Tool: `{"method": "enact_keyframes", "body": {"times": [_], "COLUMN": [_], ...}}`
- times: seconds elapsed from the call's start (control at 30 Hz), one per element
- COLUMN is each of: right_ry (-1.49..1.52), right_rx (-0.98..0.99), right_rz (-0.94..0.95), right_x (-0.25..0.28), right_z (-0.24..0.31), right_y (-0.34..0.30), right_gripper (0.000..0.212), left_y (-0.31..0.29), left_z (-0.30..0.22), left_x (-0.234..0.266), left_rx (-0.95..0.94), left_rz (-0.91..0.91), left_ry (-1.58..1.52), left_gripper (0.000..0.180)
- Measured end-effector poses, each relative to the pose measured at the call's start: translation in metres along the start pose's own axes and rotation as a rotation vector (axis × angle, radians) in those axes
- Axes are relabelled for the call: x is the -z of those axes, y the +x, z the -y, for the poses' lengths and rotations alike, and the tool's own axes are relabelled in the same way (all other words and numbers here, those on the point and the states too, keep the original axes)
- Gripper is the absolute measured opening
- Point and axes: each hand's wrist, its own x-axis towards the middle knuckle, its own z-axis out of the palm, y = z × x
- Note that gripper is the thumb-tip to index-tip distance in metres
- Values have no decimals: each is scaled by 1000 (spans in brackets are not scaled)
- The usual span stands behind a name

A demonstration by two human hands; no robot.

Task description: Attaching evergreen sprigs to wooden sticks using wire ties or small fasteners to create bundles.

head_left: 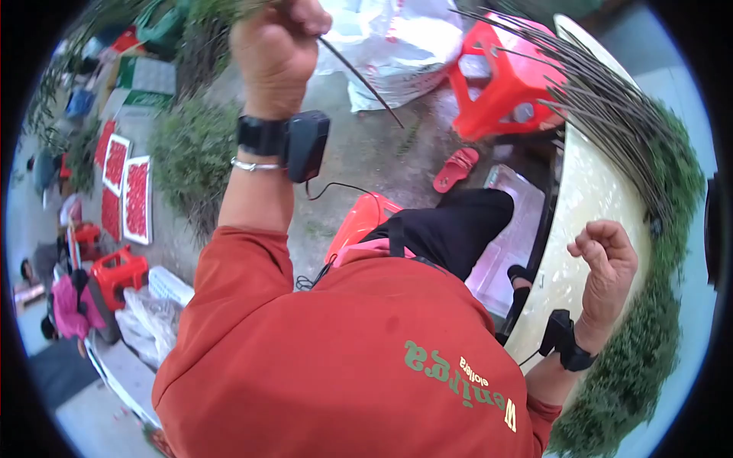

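Observation:
My left hand (279, 46) is raised at the top of the view and closed round a thin dark stem (360, 80). The stem's bare end slants down to the right, and green foliage shows at the hand's upper edge, partly cut off. My right hand (607, 263) hovers over a cream table (557, 282) with its fingers curled toward the thumb; nothing shows in it. Beyond it on the table lies a pile of leafy branches (641, 366), with a bundle of bare stems (611, 107) pointing to the far left. Each wrist wears a black strapped device.
A red plastic stool (500, 88) and white sacks (405, 57) stand ahead. A pink slipper (456, 169) and a clear plastic bin (511, 229) are on the floor. Leftward are upright green bundles (195, 156), trays of red pieces (137, 198), another red stool (120, 275) and a person in pink (72, 309).

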Motion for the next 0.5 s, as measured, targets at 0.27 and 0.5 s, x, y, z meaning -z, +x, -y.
{"method": "enact_keyframes", "body": {"times": [0.27,0.5], "right_ry": [-147,-187], "right_rx": [-78,-130], "right_rz": [142,229], "right_x": [27,31], "right_z": [-14,-23], "right_y": [35,79], "right_gripper": [15,16], "left_y": [-56,-214], "left_z": [25,19], "left_x": [127,247], "left_rx": [-115,184], "left_rz": [-845,-1473], "left_ry": [584,1129], "left_gripper": [26,44]}}
